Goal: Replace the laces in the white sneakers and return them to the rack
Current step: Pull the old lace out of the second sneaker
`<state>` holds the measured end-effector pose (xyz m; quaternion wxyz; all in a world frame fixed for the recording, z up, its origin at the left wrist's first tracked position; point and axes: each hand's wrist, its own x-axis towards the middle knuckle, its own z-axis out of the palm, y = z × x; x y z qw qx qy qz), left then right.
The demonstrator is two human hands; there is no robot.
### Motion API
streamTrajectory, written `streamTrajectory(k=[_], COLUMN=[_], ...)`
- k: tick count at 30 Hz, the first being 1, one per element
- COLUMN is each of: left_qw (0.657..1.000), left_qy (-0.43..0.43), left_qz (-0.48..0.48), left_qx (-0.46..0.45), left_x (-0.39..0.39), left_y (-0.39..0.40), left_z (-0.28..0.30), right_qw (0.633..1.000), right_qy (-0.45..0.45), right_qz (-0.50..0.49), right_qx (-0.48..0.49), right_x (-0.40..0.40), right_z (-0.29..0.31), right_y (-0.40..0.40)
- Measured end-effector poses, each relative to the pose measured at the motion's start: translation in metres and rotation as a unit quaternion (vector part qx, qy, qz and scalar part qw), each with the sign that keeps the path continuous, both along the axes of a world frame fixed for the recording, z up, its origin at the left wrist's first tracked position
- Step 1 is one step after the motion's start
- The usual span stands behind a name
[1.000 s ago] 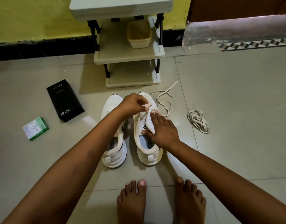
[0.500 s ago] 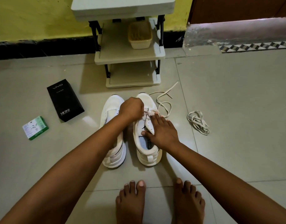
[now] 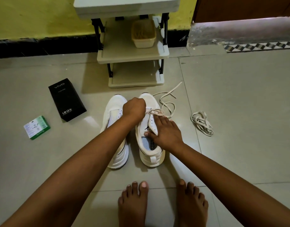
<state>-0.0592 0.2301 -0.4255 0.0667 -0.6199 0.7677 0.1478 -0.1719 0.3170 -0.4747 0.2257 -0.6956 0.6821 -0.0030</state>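
Two white sneakers stand side by side on the tiled floor, toes toward the rack [image 3: 132, 53]. The left sneaker [image 3: 114, 108] is partly covered by my left forearm. My left hand [image 3: 134, 108] is curled above the right sneaker [image 3: 150, 154] and pinches its white lace [image 3: 167, 105], which trails off to the right on the floor. My right hand [image 3: 165, 133] lies on that shoe, fingers straight over the eyelet flap and thumb at the tongue. A bundled lace [image 3: 201, 122] lies on the floor farther right.
A black phone box [image 3: 66, 99] and a small green-and-white box [image 3: 36, 127] lie on the floor at left. A beige tub [image 3: 143, 36] sits on the rack's middle shelf. My bare feet [image 3: 162, 203] are just behind the shoes. A stone step [image 3: 239, 32] rises at back right.
My left hand has drawn the lace slightly back and to the left across the right sneaker. My right hand has stayed pressed on the shoe.
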Motion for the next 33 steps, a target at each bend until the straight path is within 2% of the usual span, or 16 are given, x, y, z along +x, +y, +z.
streamTrajectory(k=[3,6,7,9,10,11,13,14,16,18,21,25,27,29,31,33], left_qw=[0.999,0.989,0.974,0.915,0.888,0.88,0.921,0.948,0.986,0.995,0.997,0.993,0.992,0.994,0.995,0.978], left_qy=[0.014,0.142,0.213,0.369,0.419,0.433,0.368,0.304,0.141,0.035,0.015,-0.067,-0.062,-0.02,0.061,0.188], left_qz=[-0.037,-0.029,-0.024,0.0,0.005,0.004,-0.004,-0.013,-0.044,-0.048,-0.029,-0.093,-0.103,-0.098,-0.082,-0.061], left_qx=[-0.025,0.039,0.073,0.163,0.191,0.193,0.128,0.094,0.084,0.084,0.067,-0.006,-0.026,-0.037,-0.007,0.069], left_x=[0.002,0.009,0.01,0.007,0.005,0.002,-0.001,0.0,0.004,0.009,0.007,-0.004,-0.004,0.0,0.006,0.012], left_y=[-0.001,-0.006,-0.004,0.004,0.006,0.006,-0.001,-0.006,-0.01,-0.006,-0.004,-0.003,-0.002,-0.002,-0.005,-0.003], left_z=[-0.001,0.004,0.008,0.024,0.03,0.033,0.032,0.029,0.016,0.004,0.001,-0.001,-0.006,-0.005,0.0,0.011], right_qw=[1.0,1.0,1.0,1.0,1.0,1.0,1.0,1.0,1.0,1.0,1.0,1.0,1.0,1.0,1.0,1.0], right_qy=[0.002,0.006,0.004,0.001,0.0,0.002,0.002,0.0,-0.002,0.0,-0.005,-0.007,-0.009,-0.009,-0.005,-0.006], right_qz=[-0.001,0.004,0.005,0.009,0.011,0.013,0.012,0.01,0.006,0.002,0.001,0.0,0.001,0.001,0.003,0.004], right_qx=[0.0,0.004,0.006,0.007,0.01,0.014,0.015,0.012,0.008,0.002,-0.001,0.002,0.008,0.01,0.006,0.007], right_x=[0.0,-0.001,-0.001,-0.001,-0.001,-0.001,-0.002,-0.002,-0.001,0.0,0.0,-0.001,0.0,0.0,0.0,0.0], right_z=[0.0,0.0,-0.001,-0.002,-0.002,-0.002,-0.002,-0.002,-0.003,-0.004,-0.005,-0.002,-0.001,0.0,0.0,-0.001], right_y=[0.0,-0.001,-0.001,-0.002,-0.003,-0.003,-0.003,-0.002,-0.003,-0.003,-0.004,-0.002,-0.002,-0.002,-0.002,-0.001])
